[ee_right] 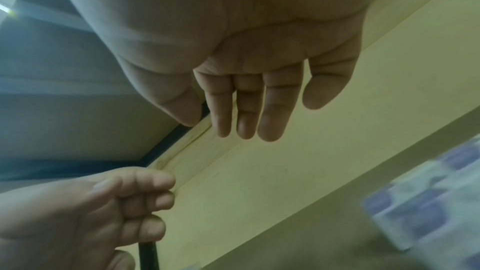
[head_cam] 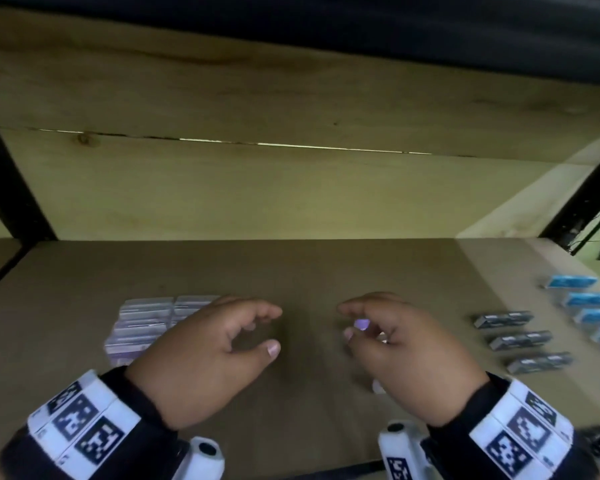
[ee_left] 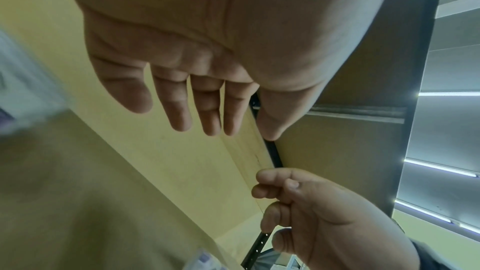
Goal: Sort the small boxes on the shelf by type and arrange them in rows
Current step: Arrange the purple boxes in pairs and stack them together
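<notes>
My left hand (head_cam: 260, 330) and right hand (head_cam: 347, 322) hover side by side over the middle of the brown shelf board (head_cam: 309, 271), fingers loosely curled and holding nothing. A block of purple-and-white boxes (head_cam: 146, 320) lies packed in rows just left of my left hand, partly hidden by it. To the right lie three dark grey boxes (head_cam: 503, 320) in a column, and beyond them a column of blue boxes (head_cam: 589, 299). The left wrist view shows my left hand (ee_left: 241, 133) with an empty palm. In the right wrist view, my right hand (ee_right: 205, 128) is empty and the purple boxes (ee_right: 428, 202) are blurred.
A pale wooden back wall (head_cam: 291, 195) closes the shelf behind. Black metal uprights (head_cam: 11, 188) stand at both sides. The underside of the shelf above (head_cam: 291, 26) is close overhead. Bare board lies between and beyond the hands.
</notes>
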